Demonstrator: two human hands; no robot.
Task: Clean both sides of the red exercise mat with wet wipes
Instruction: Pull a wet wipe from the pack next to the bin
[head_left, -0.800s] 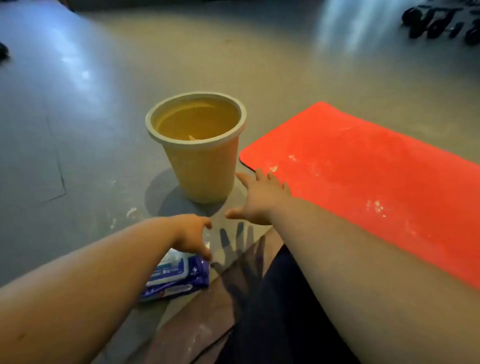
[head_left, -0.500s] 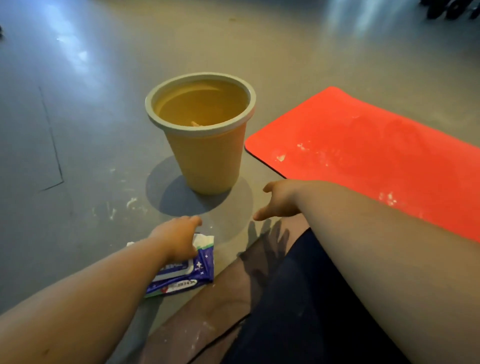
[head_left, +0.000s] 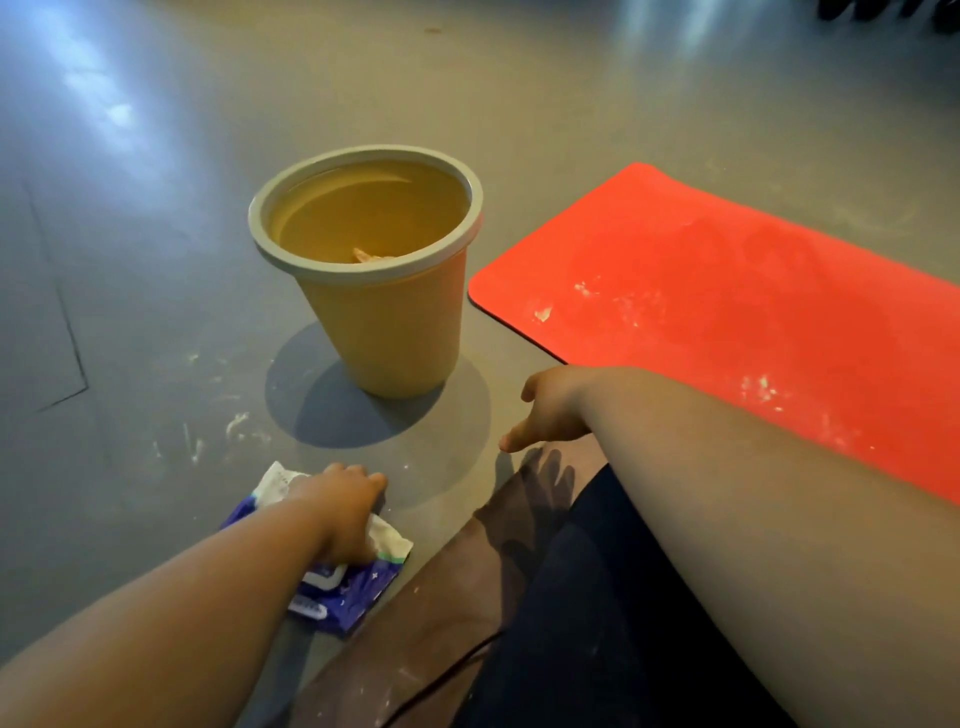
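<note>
The red exercise mat (head_left: 727, 301) lies flat on the grey floor at the right, with white smudges on its surface. A blue and white wet wipes pack (head_left: 358, 587) lies on the floor at lower left. My left hand (head_left: 340, 512) is down on its far end, fingers curled over the white part. Held just above the floor between the pack and the mat's near corner, my right hand (head_left: 550, 410) has its fingers loose and pointing down, and it holds nothing.
A yellow bin (head_left: 384, 338) with a pale rim stands left of the mat, a small crumpled scrap inside. My bent leg (head_left: 509, 597) fills the lower middle. White specks dot the floor (head_left: 156, 260) near the bin. Dark objects (head_left: 883, 10) sit far back right.
My left hand has dropped from above the wipes pack onto it. My right hand has pulled back from the mat's corner and turned its fingers down. The view has tilted lower.
</note>
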